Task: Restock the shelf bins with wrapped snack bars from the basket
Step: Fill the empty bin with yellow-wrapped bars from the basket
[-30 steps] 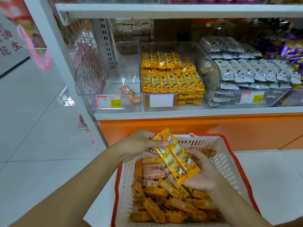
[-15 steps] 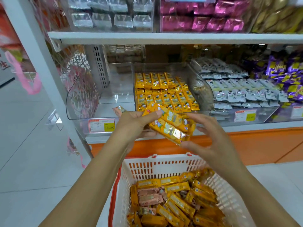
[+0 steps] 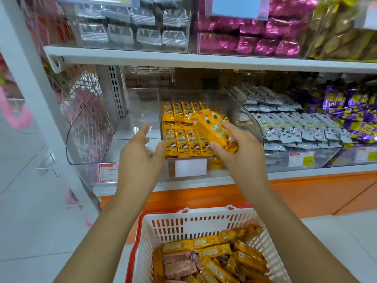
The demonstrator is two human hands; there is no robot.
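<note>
While a bundle of yellow bars (image 3: 214,131) is gripped in the right hand (image 3: 241,154), with fingers curled beneath it and the thumb across its near end, it is held tilted over the front right part of the middle bin (image 3: 193,96). The number of bars in the bundle cannot be read. Wrappers are noted as glossy yellow-orange with a small cartoon print, blurred.

The left hand (image 3: 140,158) is held at the bin's front left corner, fingers straight and slightly spread, nothing held. Contact with the bin wall cannot be told.

Bin edges:
- Clear side walls rise left and right of the stocked rows, the right one sloping down toward the front.
- A white label holder (image 3: 190,167) is carried on the low front lip.

Rows of the same yellow bars are laid face up inside the bin. A gap is left between these rows and the upper shelf board (image 3: 204,59) above the bin.

Right of the bin, grey-white packets (image 3: 285,127) are stacked. Below and in front of the bin, the basket (image 3: 204,214), white with a red rim, is seen with loose yellow bars (image 3: 216,250) and a few pink-wrapped bars (image 3: 177,266) piled in it.
</note>
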